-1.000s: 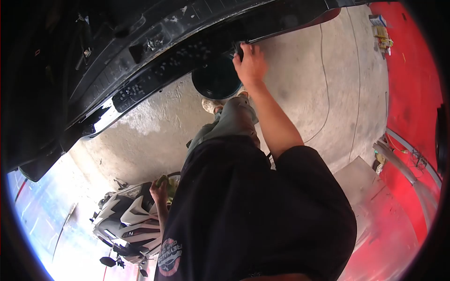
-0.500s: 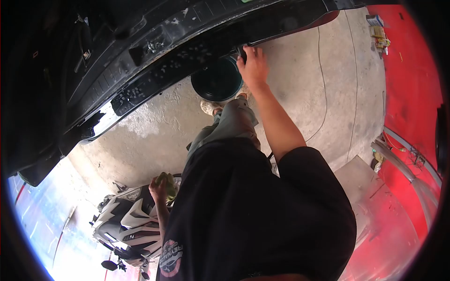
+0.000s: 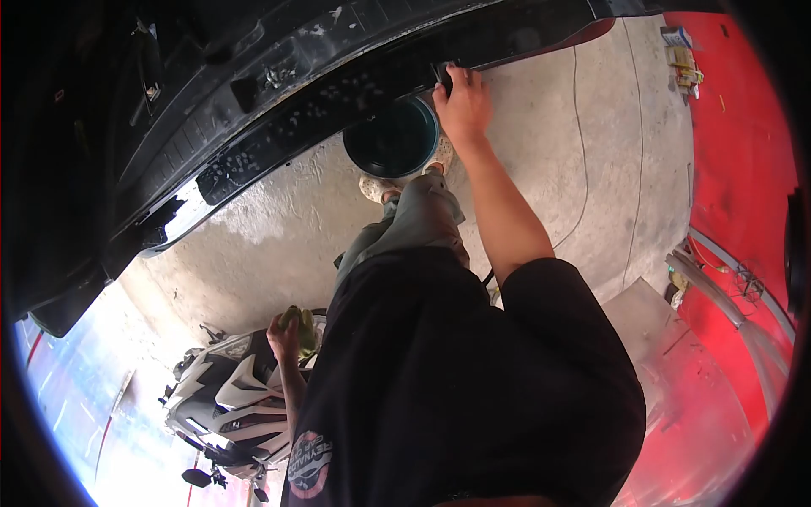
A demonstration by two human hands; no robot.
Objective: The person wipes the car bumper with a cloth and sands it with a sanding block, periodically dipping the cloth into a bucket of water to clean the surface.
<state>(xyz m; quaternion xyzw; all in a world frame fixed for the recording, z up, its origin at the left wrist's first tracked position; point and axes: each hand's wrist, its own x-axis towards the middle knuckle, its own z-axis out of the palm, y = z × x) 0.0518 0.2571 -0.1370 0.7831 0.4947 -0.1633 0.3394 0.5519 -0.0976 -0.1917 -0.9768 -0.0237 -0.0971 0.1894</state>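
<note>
My right hand [image 3: 464,103] is closed round a small black block [image 3: 443,76] at the edge of a long black car panel [image 3: 338,95]. Whitish specks and smears mark the panel's dark surface to the left of that hand. Down at the lower left, my left hand [image 3: 284,336] grips a greenish cloth [image 3: 306,331], away from the panel. A dark round tub [image 3: 390,142] stands on the floor below the panel, just left of my right hand.
A motorcycle [image 3: 241,406] stands at the lower left. Thin cables [image 3: 583,152] cross the concrete floor [image 3: 524,160] on the right. Small boxes [image 3: 678,59] lie by the red wall [image 3: 743,127]. My shoes are beside the tub.
My right hand has moved slightly up and to the right along the panel edge with the black block. My left hand has barely moved.
</note>
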